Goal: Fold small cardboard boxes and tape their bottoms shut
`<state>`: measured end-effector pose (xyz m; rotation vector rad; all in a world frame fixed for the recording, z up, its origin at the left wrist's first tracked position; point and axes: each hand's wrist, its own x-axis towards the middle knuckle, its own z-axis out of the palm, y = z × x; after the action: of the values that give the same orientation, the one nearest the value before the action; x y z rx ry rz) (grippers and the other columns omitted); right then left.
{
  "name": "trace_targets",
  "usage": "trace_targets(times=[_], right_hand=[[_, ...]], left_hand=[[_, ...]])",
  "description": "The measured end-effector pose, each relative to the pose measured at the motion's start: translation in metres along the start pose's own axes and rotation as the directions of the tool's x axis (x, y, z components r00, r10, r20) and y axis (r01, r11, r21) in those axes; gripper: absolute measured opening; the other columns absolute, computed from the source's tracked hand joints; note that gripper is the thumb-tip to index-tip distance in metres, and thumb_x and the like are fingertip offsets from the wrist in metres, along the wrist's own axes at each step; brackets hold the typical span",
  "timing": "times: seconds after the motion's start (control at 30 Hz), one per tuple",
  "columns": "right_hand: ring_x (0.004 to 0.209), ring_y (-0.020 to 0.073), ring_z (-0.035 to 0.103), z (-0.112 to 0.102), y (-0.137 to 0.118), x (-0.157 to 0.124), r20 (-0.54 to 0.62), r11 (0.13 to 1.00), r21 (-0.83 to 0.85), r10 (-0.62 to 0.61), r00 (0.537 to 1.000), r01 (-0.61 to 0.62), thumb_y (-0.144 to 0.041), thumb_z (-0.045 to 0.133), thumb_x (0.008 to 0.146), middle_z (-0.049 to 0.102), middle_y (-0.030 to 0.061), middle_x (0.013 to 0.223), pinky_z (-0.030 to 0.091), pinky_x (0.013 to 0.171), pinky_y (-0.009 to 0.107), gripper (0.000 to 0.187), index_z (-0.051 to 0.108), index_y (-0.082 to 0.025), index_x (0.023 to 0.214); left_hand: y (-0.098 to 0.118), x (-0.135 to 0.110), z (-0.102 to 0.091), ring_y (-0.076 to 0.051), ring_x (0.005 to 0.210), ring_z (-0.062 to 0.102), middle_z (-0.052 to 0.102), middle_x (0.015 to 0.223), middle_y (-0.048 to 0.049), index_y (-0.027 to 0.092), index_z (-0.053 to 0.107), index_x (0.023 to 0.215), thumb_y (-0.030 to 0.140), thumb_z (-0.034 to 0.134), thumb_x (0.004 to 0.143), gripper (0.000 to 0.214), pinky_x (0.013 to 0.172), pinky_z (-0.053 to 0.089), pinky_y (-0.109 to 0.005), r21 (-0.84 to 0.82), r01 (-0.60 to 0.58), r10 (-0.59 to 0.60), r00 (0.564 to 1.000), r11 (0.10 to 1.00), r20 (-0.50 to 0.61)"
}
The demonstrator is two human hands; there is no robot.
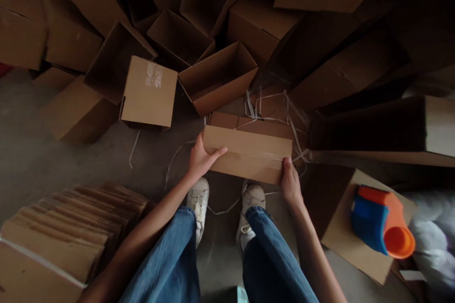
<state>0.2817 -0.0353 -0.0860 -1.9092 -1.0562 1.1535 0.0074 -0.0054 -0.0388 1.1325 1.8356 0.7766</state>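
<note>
No text, label, brand, number or sign legible in this view.
Folded box [249,154]: plain brown faces, no print visible.
Taped box [149,91]: clear tape patch only.
Orange and blue tool [382,220]: too blurred to tell any marking.
</note>
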Motion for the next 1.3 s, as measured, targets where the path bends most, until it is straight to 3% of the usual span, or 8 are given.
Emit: trace_targets(times=[0.17,0.5,0.73,1.13,1.3], right_hand=[[0.124,0.0323,0.055,0.001,-0.005,0.0,-0.017,0.998,0.005,0.059,0.998,-0.059,-0.087,0.032,0.08,0.065,0.0168,0.127,0.039,0.107,0.043,0.094,0.066,-0.009,0.121],[0.127,0.0326,0.053,-0.001,0.0,0.0,-0.019,0.998,-0.009,0.068,0.997,-0.068,-0.082,0.034,0.085,0.064,0.0154,0.13,0.036,0.109,0.045,0.086,0.066,-0.011,0.123],[0.121,0.0319,0.056,-0.002,0.004,0.0,-0.012,0.998,0.008,0.06,0.998,-0.06,-0.083,0.034,0.084,0.067,0.0143,0.123,0.04,0.104,0.043,0.086,0.068,-0.012,0.117],[0.122,0.0333,0.055,-0.003,0.004,0.001,-0.017,0.997,0.01,0.083,0.996,-0.082,-0.085,0.035,0.082,0.066,0.0154,0.125,0.039,0.106,0.045,0.089,0.067,-0.011,0.12],[0.122,0.0318,0.056,-0.002,0.006,0.0,0.001,0.999,0.026,0.039,0.999,-0.039,-0.079,0.035,0.087,0.069,0.0137,0.121,0.043,0.103,0.042,0.082,0.067,-0.012,0.121]], left_hand=[[-0.001,0.0,0.0,-0.028,0.115,0.064,0.067,0.127,-0.0119,0.022,0.046,0.14,0.049,0.081,0.07,0.082,0.095,0.05,-0.039,-0.005,0.012,-0.012,1.0,1.0,0.009],[-0.003,0.001,0.0,-0.028,0.117,0.063,0.065,0.131,-0.0123,0.022,0.046,0.14,0.049,0.08,0.07,0.083,0.099,0.049,-0.039,-0.025,0.022,-0.022,1.0,0.999,0.018],[-0.01,0.011,-0.018,-0.026,0.122,0.06,0.064,0.134,-0.0101,0.021,0.05,0.14,0.034,0.075,0.074,0.072,0.103,0.047,-0.04,-0.099,0.055,-0.035,0.981,0.994,0.19],[-0.01,0.023,-0.034,-0.029,0.113,0.065,0.07,0.124,-0.0086,0.023,0.061,0.131,0.035,0.076,0.071,0.063,0.098,0.051,-0.043,0.027,0.046,-0.052,0.965,0.999,0.258],[-0.016,0.032,-0.046,-0.029,0.112,0.067,0.071,0.122,-0.0088,0.021,0.069,0.121,0.034,0.078,0.069,0.054,0.098,0.052,-0.044,-0.082,0.082,-0.05,0.941,0.993,0.334]])
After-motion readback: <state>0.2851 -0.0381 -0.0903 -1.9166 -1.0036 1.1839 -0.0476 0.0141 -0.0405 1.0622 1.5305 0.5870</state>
